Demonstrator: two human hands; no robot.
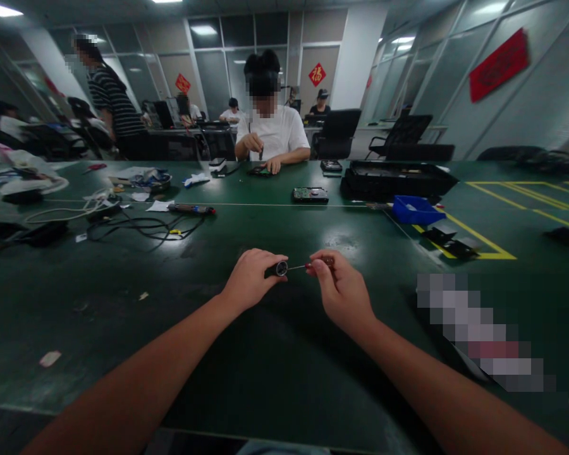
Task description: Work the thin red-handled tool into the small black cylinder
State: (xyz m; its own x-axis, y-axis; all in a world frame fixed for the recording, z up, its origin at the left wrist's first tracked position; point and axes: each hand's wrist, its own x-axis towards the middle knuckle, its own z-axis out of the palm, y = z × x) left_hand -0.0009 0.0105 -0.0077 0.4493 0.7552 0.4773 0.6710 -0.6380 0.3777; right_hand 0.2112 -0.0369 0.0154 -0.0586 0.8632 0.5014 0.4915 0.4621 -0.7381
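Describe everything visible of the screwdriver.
The screwdriver has a thin, straight, metallic-looking shaft and a reddish-brown handle, partly hidden by the right hand gripping it. It is nearly level above the green table, pointing left, its tip at the round end of a dark part in the left hand.

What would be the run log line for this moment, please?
left hand: holds small round dark part | right hand: grips screwdriver | shaft: points at part's face | contact: unclear

Left hand [252,278]: raised, thumb and fingers pinching
Right hand [340,287]: curled, gripping
Forearms: angled inward, hands close together
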